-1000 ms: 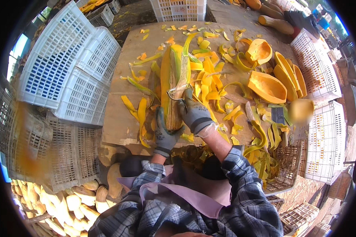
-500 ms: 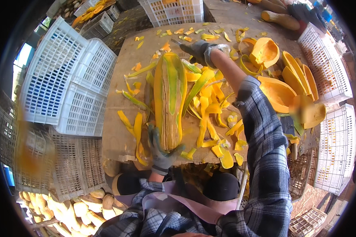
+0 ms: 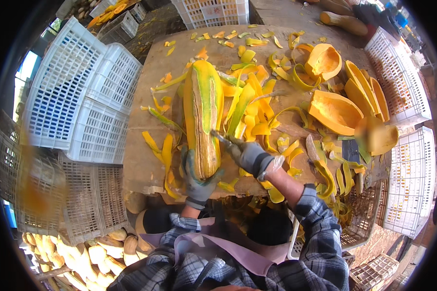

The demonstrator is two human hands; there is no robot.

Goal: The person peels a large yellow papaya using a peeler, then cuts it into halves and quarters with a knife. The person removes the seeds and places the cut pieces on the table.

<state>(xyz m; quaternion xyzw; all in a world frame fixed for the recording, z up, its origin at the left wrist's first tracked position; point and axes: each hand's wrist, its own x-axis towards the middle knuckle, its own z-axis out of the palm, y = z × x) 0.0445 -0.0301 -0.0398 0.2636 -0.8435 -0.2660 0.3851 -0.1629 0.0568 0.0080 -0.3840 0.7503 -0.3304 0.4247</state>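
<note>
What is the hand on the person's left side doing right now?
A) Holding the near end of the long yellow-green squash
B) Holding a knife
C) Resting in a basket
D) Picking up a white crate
A: the gloved left hand wraps around the near end of the long squash lying on the wooden table, while the right hand holds a peeler against it.

Yellow-green striped squash (image 3: 202,116), orange peels (image 3: 250,104), white crates (image 3: 80,94), grey-gloved left hand (image 3: 197,177)

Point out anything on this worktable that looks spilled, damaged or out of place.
Yellow and green peel strips lie scattered all over the wooden table, some hanging over its near edge. The long squash, steadied by the left hand, is half stripped. Nothing else stands out.
</note>
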